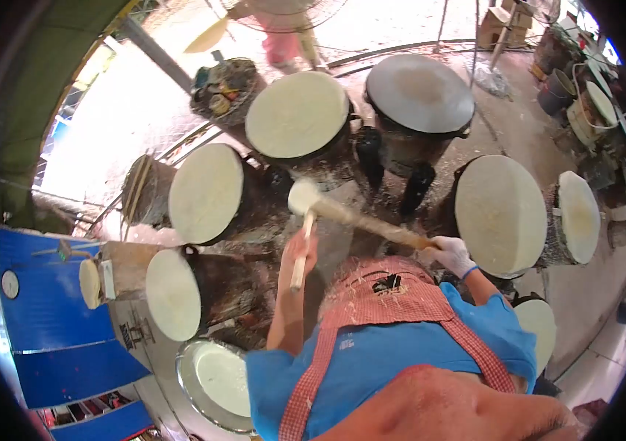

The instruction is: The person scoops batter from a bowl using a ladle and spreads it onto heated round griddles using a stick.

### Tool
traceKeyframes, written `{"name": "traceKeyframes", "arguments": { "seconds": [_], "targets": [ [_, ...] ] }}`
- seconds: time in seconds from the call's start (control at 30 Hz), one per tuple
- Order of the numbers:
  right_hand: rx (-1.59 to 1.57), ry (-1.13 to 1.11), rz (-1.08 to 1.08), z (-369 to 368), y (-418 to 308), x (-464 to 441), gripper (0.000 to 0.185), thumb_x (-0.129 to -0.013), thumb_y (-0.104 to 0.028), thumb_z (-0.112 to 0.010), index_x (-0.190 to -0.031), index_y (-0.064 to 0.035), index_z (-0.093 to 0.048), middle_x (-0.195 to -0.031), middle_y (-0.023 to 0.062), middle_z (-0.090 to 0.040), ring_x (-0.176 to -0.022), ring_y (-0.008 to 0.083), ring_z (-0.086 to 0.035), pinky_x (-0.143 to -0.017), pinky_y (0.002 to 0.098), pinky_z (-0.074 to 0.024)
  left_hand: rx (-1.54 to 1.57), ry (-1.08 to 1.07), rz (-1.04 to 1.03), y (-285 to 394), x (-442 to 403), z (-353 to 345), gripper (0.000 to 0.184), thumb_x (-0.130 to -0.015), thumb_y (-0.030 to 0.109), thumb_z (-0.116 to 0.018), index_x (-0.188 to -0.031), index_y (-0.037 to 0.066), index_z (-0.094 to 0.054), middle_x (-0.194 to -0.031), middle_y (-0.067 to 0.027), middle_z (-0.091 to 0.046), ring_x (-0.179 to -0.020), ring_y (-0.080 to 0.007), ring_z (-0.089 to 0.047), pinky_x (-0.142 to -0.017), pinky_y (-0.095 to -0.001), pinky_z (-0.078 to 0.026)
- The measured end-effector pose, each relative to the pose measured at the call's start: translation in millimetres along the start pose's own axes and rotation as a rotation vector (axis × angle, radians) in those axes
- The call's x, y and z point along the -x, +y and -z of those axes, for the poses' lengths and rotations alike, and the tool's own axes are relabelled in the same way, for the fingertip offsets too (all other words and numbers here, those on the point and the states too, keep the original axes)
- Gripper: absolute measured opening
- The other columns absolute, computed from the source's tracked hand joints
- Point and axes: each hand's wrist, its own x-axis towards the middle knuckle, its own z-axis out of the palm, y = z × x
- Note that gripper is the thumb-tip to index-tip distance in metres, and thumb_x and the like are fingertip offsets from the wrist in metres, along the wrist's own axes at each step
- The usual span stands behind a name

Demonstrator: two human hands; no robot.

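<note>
My left hand (303,248) is bare and wrapped round a short pale stick (298,272). My right hand (451,256), in a white glove, grips the near end of a long brown wooden handle (394,231) that slants up to the left. The top of the stick meets the far part of this handle beside a round, whitish cup-like head (304,197). This head is blurred, and I cannot tell which of the two it belongs to. Both hands are in front of the checked apron (383,290), above the floor between the round griddles.
Several round griddles on dark stands curve around me, among them a pale-topped one (297,115), a grey-topped one (420,93) and a split-toned one (501,214). A metal basin (184,376) of pale liquid is lower left. A filled bin (226,90) and a fan (280,6) are farther off.
</note>
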Motion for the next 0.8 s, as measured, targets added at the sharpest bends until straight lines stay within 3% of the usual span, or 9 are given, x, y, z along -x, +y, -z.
{"name": "traceKeyframes", "arguments": {
  "seconds": [0.1, 0.17, 0.27, 0.4, 0.53, 0.6, 0.67, 0.77, 0.8],
  "targets": [
    [0.287, 0.294, -0.039, 58.1, 36.3, 11.7, 0.03, -0.076, -0.034, -0.062, -0.089, -0.0068, -0.065, -0.077, 0.0158, -0.063, -0.07, 0.0302, -0.062, -0.064, 0.0369, -0.0479, 0.124, -0.156, 0.309, 14.7, -84.9, -118.7, 0.027, -0.09, 0.011, -0.047, -0.116, 0.005, -0.047, -0.057, 0.003, -0.034, -0.04, -0.0025, -0.031, -0.034, -0.0148, -0.028],
    [0.389, 0.538, -0.406, 85.6, 46.9, 5.9, 0.03, -0.078, -0.031, -0.061, -0.089, -0.0039, -0.064, -0.077, 0.0168, -0.064, -0.069, 0.028, -0.063, -0.063, 0.0354, -0.0479, 0.052, -0.351, 0.472, 22.8, -143.3, -181.1, 0.023, -0.089, 0.013, -0.05, -0.112, 0.013, -0.049, -0.056, 0.0034, -0.032, -0.039, -0.0021, -0.029, -0.032, -0.0147, -0.024],
    [0.046, 0.714, -0.579, 120.4, 32.1, -19.3, 0.031, -0.08, -0.03, -0.059, -0.09, -0.0018, -0.064, -0.079, 0.017, -0.064, -0.071, 0.0256, -0.064, -0.064, 0.0345, -0.0471, -0.061, -0.452, 0.661, 21.4, -246.5, -248.2, 0.02, -0.087, 0.016, -0.054, -0.102, 0.027, -0.047, -0.055, 0.0028, -0.031, -0.038, -0.0049, -0.029, -0.03, -0.017, -0.02],
    [-0.117, 1.059, 0.103, 126.2, 18.3, -97.3, 0.033, -0.08, -0.037, -0.058, -0.098, -0.0098, -0.064, -0.076, 0.0176, -0.062, -0.071, 0.0311, -0.062, -0.063, 0.0359, -0.0476, -0.667, -0.308, 0.458, -6.8, -340.6, -329.2, 0.046, -0.083, 0.013, -0.055, -0.117, 0.034, -0.031, -0.054, 0.0011, -0.029, -0.036, -0.0092, -0.027, -0.031, -0.0227, -0.023],
    [0.241, 0.703, -0.487, 123.3, 3.0, -172.9, 0.034, -0.083, -0.031, -0.054, -0.11, -0.0105, -0.059, -0.085, 0.0167, -0.064, -0.079, 0.0297, -0.062, -0.07, 0.0361, -0.0472, -0.825, -0.347, 0.368, -60.1, -448.4, -319.4, 0.06, -0.082, 0.009, -0.051, -0.131, 0.03, -0.025, -0.057, -0.0065, -0.042, -0.038, -0.0185, -0.042, -0.034, -0.0338, -0.035],
    [0.241, 0.653, -0.581, 112.8, 34.5, -194.1, 0.033, -0.082, -0.034, -0.055, -0.109, -0.0155, -0.06, -0.08, 0.0167, -0.062, -0.076, 0.0328, -0.06, -0.066, 0.0393, -0.0468, -1.683, -0.21, -0.256, -68.0, -482.4, -307.3, 0.067, -0.08, 0.007, -0.045, -0.139, 0.026, -0.019, -0.07, -0.0158, -0.055, -0.057, -0.0306, -0.058, -0.053, -0.0442, -0.048],
    [0.154, 0.778, -0.466, 112.6, 55.9, -191.9, 0.033, -0.08, -0.031, -0.057, -0.106, -0.0121, -0.062, -0.076, 0.0143, -0.063, -0.073, 0.0301, -0.061, -0.063, 0.0393, -0.046, -1.848, -0.189, -0.462, -50.7, -471.0, -302.5, 0.065, -0.08, 0.007, -0.043, -0.138, 0.026, -0.022, -0.077, -0.0183, -0.058, -0.066, -0.0328, -0.06, -0.062, -0.0439, -0.048],
    [-0.922, 0.958, -0.486, 123.7, 12.3, -198.2, 0.031, -0.077, -0.02, -0.059, -0.103, -0.004, -0.063, -0.074, 0.0088, -0.067, -0.062, 0.0236, -0.062, -0.059, 0.0367, -0.0463, -2.044, -0.186, -0.733, -33.7, -475.4, -298.6, 0.065, -0.078, 0.007, -0.041, -0.138, 0.027, -0.023, -0.085, -0.019, -0.06, -0.076, -0.0331, -0.062, -0.071, -0.0422, -0.049],
    [-0.91, 0.952, -0.506, 110.8, 26.3, -223.1, 0.031, -0.077, -0.02, -0.059, -0.103, -0.004, -0.063, -0.074, 0.0088, -0.067, -0.062, 0.0236, -0.062, -0.059, 0.0367, -0.0463, -2.083, -0.228, -0.793, -35.4, -477.1, -293.6, 0.068, -0.078, 0.007, -0.041, -0.139, 0.028, -0.021, -0.084, -0.0172, -0.061, -0.076, -0.0313, -0.062, -0.071, -0.0407, -0.049]
  ]
}}
